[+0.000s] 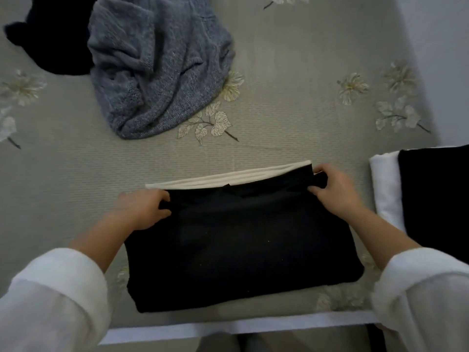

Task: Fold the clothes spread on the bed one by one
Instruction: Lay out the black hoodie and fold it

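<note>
A black garment (241, 250), folded into a rectangle, lies on the bed near its front edge, over a cream garment (228, 180) whose far edge shows beyond it. My left hand (144, 209) grips the black garment's far left corner. My right hand (335, 189) pinches its far right corner. A crumpled grey knit sweater (157, 69) lies unfolded further back on the left. A dark garment (38, 44) sits at the far left corner, partly cut off by the frame.
The bed (291, 118) has a grey-green cover with flower prints. At the right edge lies a stack of folded clothes, black (436, 199) over white (385, 189). The bed's front edge (228, 326) runs just below the black garment.
</note>
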Demonstrator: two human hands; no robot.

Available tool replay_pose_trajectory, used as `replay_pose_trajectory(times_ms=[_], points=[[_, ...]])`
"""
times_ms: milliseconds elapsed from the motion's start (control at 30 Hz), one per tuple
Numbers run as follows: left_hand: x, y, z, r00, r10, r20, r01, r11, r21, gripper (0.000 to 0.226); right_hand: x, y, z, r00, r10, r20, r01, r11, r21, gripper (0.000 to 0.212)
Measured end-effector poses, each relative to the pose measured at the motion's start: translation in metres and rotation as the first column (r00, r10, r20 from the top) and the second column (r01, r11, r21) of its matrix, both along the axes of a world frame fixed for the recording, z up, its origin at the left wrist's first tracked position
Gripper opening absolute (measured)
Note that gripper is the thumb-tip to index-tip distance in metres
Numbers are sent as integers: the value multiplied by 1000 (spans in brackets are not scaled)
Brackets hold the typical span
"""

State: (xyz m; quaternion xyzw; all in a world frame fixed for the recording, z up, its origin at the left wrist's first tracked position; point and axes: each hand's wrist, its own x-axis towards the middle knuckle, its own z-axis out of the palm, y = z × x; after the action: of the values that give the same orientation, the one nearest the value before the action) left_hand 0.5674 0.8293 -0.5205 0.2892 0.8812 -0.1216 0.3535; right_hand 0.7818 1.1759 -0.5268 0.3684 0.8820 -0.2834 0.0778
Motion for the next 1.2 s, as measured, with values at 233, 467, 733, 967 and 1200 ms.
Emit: replay_pose_trajectory(times_ms=[233, 467, 733, 967, 1200], points=[[-35, 15, -34, 942, 333, 24, -327, 904, 277, 17, -39, 8, -38, 991, -106, -79, 112, 991, 75, 42], [72, 31, -66, 900, 397, -181, -212, 760, 614, 45, -29, -41, -56, 996, -20, -88, 40, 973, 225, 59], [117, 42, -107, 935, 330, -130, -273, 904, 328, 60, 8, -57, -96, 871, 415, 263, -479, 835, 269, 66], [86, 50, -131, 918, 395, -44, -373, 894, 249, 65, -13, -28, -120, 838, 389, 383, -467, 874, 135, 66], [85, 38, -101, 915, 396, -73, -358, 884, 299, 62, -13, -21, -80, 877, 397, 271, -441, 889, 124, 61]])
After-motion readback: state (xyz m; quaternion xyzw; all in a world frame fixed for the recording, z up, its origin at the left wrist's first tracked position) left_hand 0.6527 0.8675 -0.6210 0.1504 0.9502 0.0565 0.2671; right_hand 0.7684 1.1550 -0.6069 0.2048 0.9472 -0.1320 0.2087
